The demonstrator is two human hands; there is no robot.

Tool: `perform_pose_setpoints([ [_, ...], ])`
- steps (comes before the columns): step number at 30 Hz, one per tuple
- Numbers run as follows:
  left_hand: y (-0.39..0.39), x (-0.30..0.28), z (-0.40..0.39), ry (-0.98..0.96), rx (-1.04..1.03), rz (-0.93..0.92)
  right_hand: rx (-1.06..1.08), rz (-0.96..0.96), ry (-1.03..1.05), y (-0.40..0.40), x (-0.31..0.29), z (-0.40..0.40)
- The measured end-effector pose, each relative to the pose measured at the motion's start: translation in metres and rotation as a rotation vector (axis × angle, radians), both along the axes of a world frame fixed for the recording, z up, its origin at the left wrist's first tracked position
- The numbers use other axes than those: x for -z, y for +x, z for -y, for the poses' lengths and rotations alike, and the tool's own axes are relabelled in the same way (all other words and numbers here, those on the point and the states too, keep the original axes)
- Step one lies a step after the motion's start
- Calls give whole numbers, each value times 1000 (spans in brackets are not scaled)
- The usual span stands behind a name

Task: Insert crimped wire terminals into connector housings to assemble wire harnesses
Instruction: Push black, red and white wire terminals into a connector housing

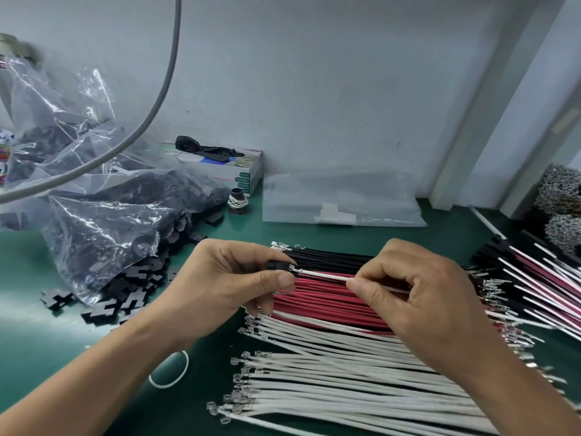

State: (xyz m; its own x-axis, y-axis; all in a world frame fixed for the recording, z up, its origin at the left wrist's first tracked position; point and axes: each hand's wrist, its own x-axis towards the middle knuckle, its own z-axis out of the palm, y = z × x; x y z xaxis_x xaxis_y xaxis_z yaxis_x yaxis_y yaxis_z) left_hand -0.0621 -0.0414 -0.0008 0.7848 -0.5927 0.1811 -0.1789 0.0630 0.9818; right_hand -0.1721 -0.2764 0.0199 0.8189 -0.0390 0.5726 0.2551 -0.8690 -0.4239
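My left hand (226,278) pinches a small black connector housing (278,265) between thumb and fingers. My right hand (418,297) pinches a white wire (323,274) whose metal terminal end sits at the housing's opening. Below and behind my hands lie rows of wires on the green mat: black wires (333,258), red wires (327,298) and white wires (345,379), each with crimped terminals at their left ends. Loose black housings (125,297) spill from a clear plastic bag (103,215) at the left.
Finished harnesses (534,284) with black housings lie at the right. A flat clear bag (339,199), a tissue box (229,166) and a small black spool (237,201) stand near the wall. A white rubber band (171,371) lies by my left forearm. A grey cable (163,89) hangs overhead.
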Motion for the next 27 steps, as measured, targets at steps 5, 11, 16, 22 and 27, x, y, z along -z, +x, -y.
perform_pose_setpoints([
  [5,1,-3,-3,8,-15,4,-9,42,41,1,6,-8],
  [11,1,-7,-5,45,-4,40,-16,47,-9,1,8,-11],
  [16,-1,-7,-4,102,6,90,19,78,-99,1,6,-10],
  [22,-1,-7,-4,75,12,48,-36,119,1,1,10,-15],
  [27,-4,-6,-1,72,40,34,-72,59,57,2,14,-21],
])
